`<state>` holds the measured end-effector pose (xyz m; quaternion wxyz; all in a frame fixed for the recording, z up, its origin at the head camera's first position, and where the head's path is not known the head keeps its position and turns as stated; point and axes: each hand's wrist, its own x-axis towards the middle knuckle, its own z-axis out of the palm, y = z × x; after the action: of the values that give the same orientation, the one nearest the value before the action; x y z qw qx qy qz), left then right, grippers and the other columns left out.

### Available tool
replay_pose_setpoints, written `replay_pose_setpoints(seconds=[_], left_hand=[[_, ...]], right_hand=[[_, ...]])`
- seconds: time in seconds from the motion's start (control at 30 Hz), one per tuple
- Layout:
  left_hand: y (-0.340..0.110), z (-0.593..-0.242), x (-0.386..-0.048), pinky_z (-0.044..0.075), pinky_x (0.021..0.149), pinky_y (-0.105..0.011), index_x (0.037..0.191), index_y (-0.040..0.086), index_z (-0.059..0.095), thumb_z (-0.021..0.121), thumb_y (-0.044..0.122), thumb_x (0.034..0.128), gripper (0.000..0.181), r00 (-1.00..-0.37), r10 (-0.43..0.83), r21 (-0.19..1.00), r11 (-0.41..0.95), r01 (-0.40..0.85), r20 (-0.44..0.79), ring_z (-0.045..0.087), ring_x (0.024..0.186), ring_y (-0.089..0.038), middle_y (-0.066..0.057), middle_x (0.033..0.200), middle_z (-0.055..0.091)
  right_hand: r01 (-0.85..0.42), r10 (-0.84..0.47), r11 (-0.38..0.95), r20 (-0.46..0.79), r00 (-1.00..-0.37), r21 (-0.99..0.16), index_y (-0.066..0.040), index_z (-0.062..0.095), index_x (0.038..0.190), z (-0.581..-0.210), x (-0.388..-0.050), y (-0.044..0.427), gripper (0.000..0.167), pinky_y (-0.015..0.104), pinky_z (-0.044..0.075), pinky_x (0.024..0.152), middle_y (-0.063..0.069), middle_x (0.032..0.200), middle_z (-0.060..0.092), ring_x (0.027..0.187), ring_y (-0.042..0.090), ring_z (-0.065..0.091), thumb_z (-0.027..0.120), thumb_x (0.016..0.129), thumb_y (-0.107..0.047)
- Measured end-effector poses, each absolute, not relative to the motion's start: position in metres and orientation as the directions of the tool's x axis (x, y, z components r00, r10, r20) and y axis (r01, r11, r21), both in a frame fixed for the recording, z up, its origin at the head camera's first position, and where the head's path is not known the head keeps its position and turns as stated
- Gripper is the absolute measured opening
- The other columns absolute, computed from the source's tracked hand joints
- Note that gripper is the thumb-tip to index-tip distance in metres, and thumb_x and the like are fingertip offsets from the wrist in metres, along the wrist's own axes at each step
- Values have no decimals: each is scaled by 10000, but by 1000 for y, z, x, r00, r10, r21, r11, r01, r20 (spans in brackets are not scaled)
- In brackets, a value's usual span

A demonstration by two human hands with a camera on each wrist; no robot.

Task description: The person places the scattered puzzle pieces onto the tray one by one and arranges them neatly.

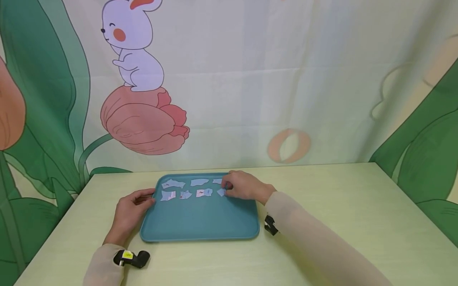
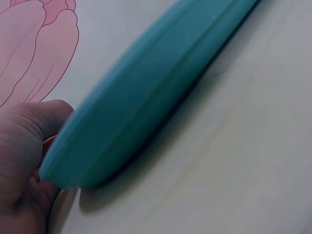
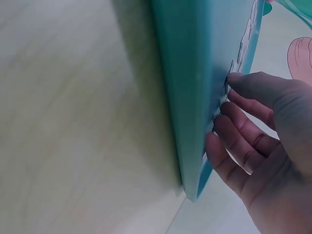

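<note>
A teal tray [image 1: 200, 222] lies on the table, with several torn paper pieces [image 1: 204, 193] in two rows across its far half. The left hand [image 1: 130, 210] grips the tray's left rim, its thumb near the edge; in the left wrist view part of that hand [image 2: 24, 156] is cut off by the frame. Over the tray's right side, the right hand [image 1: 245, 185] pinches a small paper scrap [image 1: 221, 192] at the right end of the nearer row. Seen from the right wrist, the thumb [image 3: 253, 87] touches the scrap's edge, and the other fingers curl close to the tray surface.
The pale wooden table [image 1: 340, 222] extends on both sides of the tray. Behind it hangs a curtain [image 1: 229, 99] printed with a rabbit, flowers and leaves. Each wrist carries a small black camera [image 1: 134, 259].
</note>
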<state>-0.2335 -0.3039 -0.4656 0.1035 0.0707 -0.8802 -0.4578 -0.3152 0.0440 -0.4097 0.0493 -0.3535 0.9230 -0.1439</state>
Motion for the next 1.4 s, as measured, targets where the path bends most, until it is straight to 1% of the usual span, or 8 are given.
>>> replay_pose_setpoints(seconds=[0.13, 0.4, 0.83, 1.1, 1.17, 1.23, 1.3, 1.4], left_hand=[[-304, -466, -232, 558, 938, -242, 1425, 15, 657, 687, 115, 1040, 399, -969, -223, 821, 569, -41, 106, 641, 1199, -338, -207, 1353, 665], [-304, -465, -230, 478, 825, -90, 1413, 11, 666, 692, 109, 1033, 393, -967, -228, 827, 561, -34, 114, 644, 1181, -334, -209, 1334, 674], [-304, -466, -229, 494, 846, -114, 1419, 17, 664, 697, 130, 1036, 401, -969, -228, 826, 562, -49, 98, 642, 1191, -333, -206, 1342, 672], [-309, -469, -232, 473, 836, -84, 1437, 23, 648, 679, 157, 1047, 414, -972, -216, 836, 547, -44, 91, 627, 1220, -335, -204, 1368, 659], [-310, -471, -232, 512, 906, -138, 1459, 28, 630, 667, 175, 1059, 428, -974, -215, 842, 537, -53, 76, 615, 1248, -328, -196, 1401, 645], [-311, -471, -231, 537, 1002, -253, 1478, 31, 611, 651, 185, 1069, 439, -976, -212, 849, 525, -64, 58, 600, 1281, -331, -191, 1438, 625], [-312, -471, -229, 515, 1084, -390, 1499, 25, 585, 638, 190, 1078, 455, -978, -205, 856, 512, -73, 39, 579, 1316, -350, -201, 1472, 598], [-312, -465, -224, 468, 1117, -538, 1527, 19, 545, 623, 224, 1088, 491, -981, -194, 848, 522, -88, 17, 548, 1358, -419, -242, 1512, 549]], right_hand=[[-613, -640, 728, 16, -768, -307, -86, 755, 1118, -412, -314, 42, 170, 345, 539, 864, 17, 1000, 637, 904, 174, 587, 784, 985, -190], [-587, -610, 743, 33, -791, -322, -65, 735, 1110, -414, -311, 40, 210, 353, 555, 869, 31, 1016, 671, 899, 183, 607, 791, 986, -226], [-572, -597, 751, 31, -802, -330, -73, 730, 1102, -416, -310, 39, 243, 347, 551, 862, 24, 1011, 682, 897, 176, 611, 812, 971, -260], [-556, -589, 731, 45, -807, -396, -54, 719, 1143, -416, -309, 42, 297, 344, 542, 871, 22, 1003, 671, 908, 187, 593, 792, 986, -295], [-560, -590, 722, 62, -805, -407, -33, 718, 1179, -415, -306, 48, 331, 348, 547, 878, 31, 1026, 679, 922, 189, 601, 772, 1000, -305], [-559, -581, 722, 82, -810, -409, -23, 710, 1224, -414, -302, 55, 368, 364, 550, 899, 46, 1074, 686, 960, 195, 617, 751, 1014, -322], [-553, -566, 726, 102, -818, -409, -15, 697, 1282, -412, -298, 65, 414, 393, 548, 949, 71, 1157, 687, 1035, 220, 633, 732, 1026, -338], [-540, -532, 742, 141, -835, -397, -28, 654, 1381, -409, -292, 82, 488, 449, 521, 1043, 107, 1325, 656, 1201, 266, 622, 695, 1043, -377]])
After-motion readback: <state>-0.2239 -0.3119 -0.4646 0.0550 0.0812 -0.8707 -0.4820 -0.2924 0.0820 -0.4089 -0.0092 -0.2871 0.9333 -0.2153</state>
